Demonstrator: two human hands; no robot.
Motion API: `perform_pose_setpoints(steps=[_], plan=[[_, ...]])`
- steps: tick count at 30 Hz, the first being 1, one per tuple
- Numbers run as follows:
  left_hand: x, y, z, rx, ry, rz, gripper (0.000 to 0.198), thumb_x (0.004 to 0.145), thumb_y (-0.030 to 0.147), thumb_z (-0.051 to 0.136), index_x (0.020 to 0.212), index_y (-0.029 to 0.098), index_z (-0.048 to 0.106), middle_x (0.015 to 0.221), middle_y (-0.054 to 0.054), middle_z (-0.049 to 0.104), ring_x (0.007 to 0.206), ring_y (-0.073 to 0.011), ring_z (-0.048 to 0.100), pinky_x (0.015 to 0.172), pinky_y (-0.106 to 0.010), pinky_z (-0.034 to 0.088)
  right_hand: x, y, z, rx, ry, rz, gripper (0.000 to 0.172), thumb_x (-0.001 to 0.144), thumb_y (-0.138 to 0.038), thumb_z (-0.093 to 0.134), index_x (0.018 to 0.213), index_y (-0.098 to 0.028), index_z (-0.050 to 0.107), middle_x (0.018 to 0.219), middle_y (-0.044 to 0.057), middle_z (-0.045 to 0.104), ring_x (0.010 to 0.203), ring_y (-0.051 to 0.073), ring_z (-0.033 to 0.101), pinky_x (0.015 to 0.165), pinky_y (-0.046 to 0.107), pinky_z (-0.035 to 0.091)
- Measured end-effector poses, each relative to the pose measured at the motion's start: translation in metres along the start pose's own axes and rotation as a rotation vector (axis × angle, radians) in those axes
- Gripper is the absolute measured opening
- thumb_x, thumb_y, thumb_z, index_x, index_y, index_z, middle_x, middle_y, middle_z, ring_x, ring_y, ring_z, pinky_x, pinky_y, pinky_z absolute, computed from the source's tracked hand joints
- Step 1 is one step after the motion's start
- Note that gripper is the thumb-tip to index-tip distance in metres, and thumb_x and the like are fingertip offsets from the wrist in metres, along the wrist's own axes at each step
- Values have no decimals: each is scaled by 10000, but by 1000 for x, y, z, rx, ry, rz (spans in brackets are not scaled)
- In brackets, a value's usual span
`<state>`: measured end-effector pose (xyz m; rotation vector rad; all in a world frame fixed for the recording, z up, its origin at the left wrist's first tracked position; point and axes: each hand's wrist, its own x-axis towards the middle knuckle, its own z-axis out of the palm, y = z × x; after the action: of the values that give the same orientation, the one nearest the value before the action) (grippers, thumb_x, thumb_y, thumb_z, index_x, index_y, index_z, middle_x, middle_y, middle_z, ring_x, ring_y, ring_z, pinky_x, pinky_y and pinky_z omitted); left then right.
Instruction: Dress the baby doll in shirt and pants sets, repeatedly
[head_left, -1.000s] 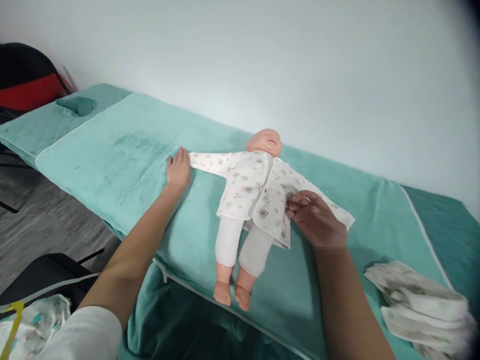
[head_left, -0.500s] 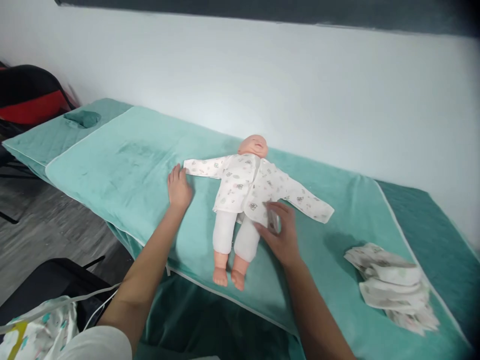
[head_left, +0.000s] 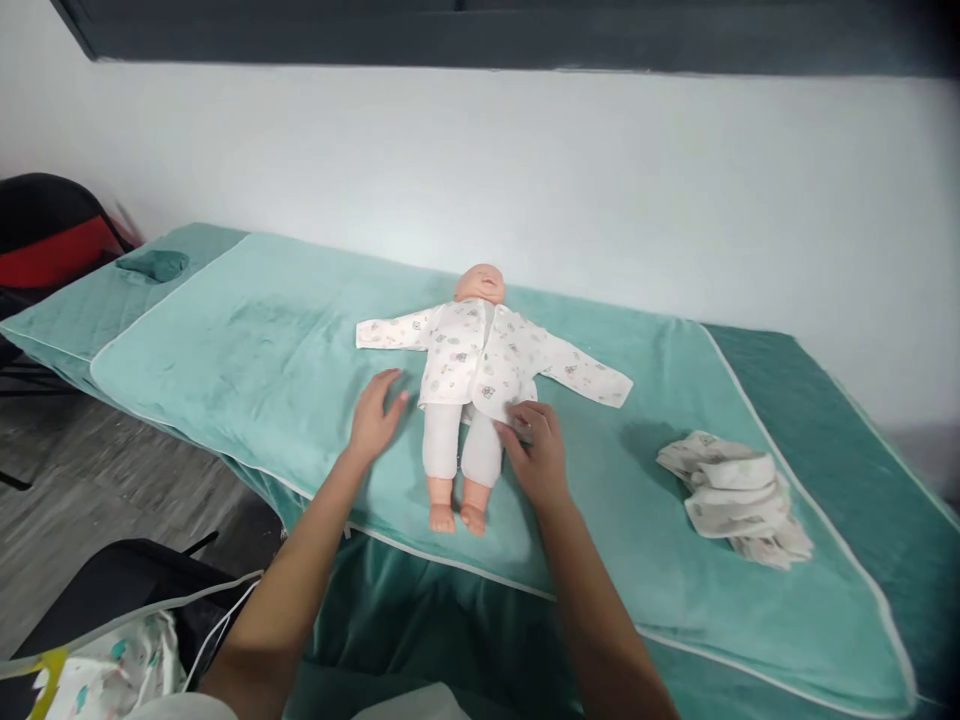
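Observation:
A baby doll [head_left: 480, 285] lies on its back on a green sheet [head_left: 300, 300], its feet toward me. It wears a white printed baby shirt [head_left: 457, 350] with both sleeves spread sideways; the front edges meet down the middle. White fabric covers its legs down to the lower shins. My left hand [head_left: 375, 418] is open beside the shirt, fingers apart, touching no part of the doll. At the shirt's lower hem, on the right, my right hand [head_left: 536, 450] has thumb and fingers closed on the shirt's edge.
A crumpled pile of printed cloth [head_left: 739, 500] lies on the sheet at the right. A white wall [head_left: 480, 170] runs behind the bed. Black chairs stand at the far left [head_left: 52, 235] and lower left [head_left: 120, 590], the nearer one holding patterned fabric [head_left: 120, 665] and a cord.
My left hand has left the sleeve cuff and come down toward the doll's side. My right hand stays at the shirt's lower hem. The camera view has shifted slightly.

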<state>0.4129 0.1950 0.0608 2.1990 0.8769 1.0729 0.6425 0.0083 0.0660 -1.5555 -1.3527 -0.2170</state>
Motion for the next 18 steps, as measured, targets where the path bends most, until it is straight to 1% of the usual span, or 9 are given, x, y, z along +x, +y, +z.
perform_pose_setpoints(steps=[2,4,6,8,10,12,13,15,18], plan=[[-2,13,8,-62,-56,32,398,1014,316,568,1402,231,599,1448,-127,656,1371,-263,612,1188,-468,479,-7,-1,-2,45,8,55,232,979,-175,611,1202,-231,640,1174,110,635,1113,250,635,932,453,562],[-3,23,17,-22,-91,43,448,991,231,563,1438,239,573,1475,-122,640,1389,-272,593,1174,-478,477,-13,-1,-2,55,42,121,285,952,-134,572,1209,-231,647,1195,108,644,1137,244,634,950,448,553],[-3,28,24,54,-97,38,474,965,166,555,1433,238,568,1482,-124,635,1384,-289,587,1131,-487,485,-16,-1,-1,37,101,210,279,921,-141,579,1171,-229,668,1179,98,661,1113,238,642,952,440,547],[-4,29,28,109,-66,24,386,959,147,551,1330,230,614,1394,-123,676,1303,-292,626,1054,-468,506,-17,-1,1,27,146,309,208,901,-186,604,1085,-225,692,1114,80,679,1036,227,656,916,420,548],[-6,28,31,118,-18,14,236,974,152,532,1165,223,651,1193,-105,720,1125,-268,676,950,-421,523,-15,-2,2,62,180,429,146,875,-250,631,1002,-220,696,1037,64,690,946,215,659,868,399,547],[-8,26,32,88,41,21,158,996,167,508,1051,224,646,1027,-77,701,967,-237,670,861,-375,519,-13,-3,2,105,238,556,142,856,-307,644,958,-214,680,977,53,695,886,209,653,836,389,540],[-10,25,32,66,76,27,149,1005,175,500,1028,224,639,989,-68,685,928,-227,657,838,-360,514,-13,-3,1,118,279,609,152,853,-328,644,948,-212,667,954,50,696,868,207,649,824,386,535],[-12,24,32,27,151,25,138,1012,189,495,1013,224,628,977,-63,668,918,-217,643,831,-346,507,-13,-4,0,125,349,674,164,847,-347,645,938,-210,646,920,46,693,855,207,640,811,383,528],[-13,24,30,3,196,-47,121,1001,209,505,999,224,626,963,-58,666,913,-218,636,837,-353,507,-16,-5,-3,172,394,700,186,828,-345,659,955,-210,643,947,51,700,897,211,654,850,396,539]])
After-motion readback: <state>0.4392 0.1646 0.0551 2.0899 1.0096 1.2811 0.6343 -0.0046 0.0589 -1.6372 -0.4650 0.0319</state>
